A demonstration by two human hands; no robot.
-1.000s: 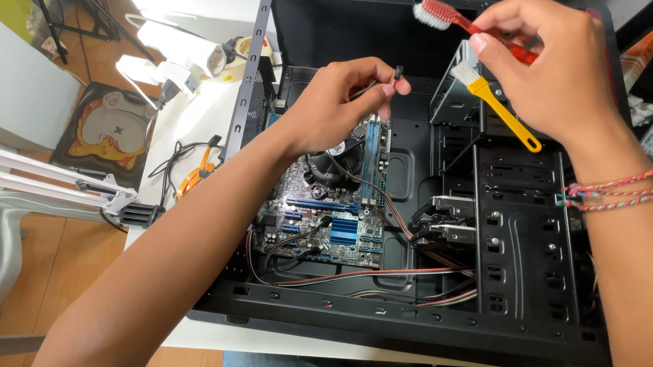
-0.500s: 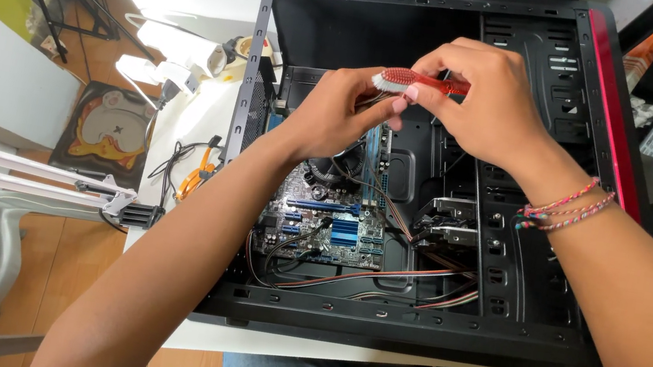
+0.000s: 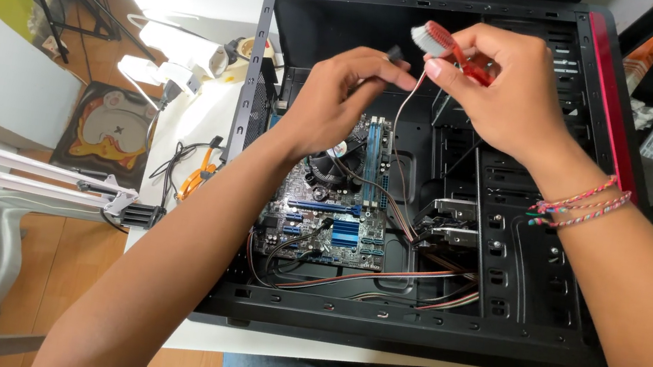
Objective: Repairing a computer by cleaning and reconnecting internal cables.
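Right hand (image 3: 505, 90) clamped around a red-handled brush with pale bristles (image 3: 451, 50), bristles pointing toward 10 o'clock, above the open black metal computer case (image 3: 408, 332). Left hand (image 3: 338, 98) pinches a small black connector (image 3: 395, 53) on a thin cable. Blue-green motherboard (image 3: 328, 227) sits at 6 o'clock below both hands.

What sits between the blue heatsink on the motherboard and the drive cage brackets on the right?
In the head view, a bundle of thin cables runs down between the blue heatsink and the drive cage brackets, over the bare black case floor.
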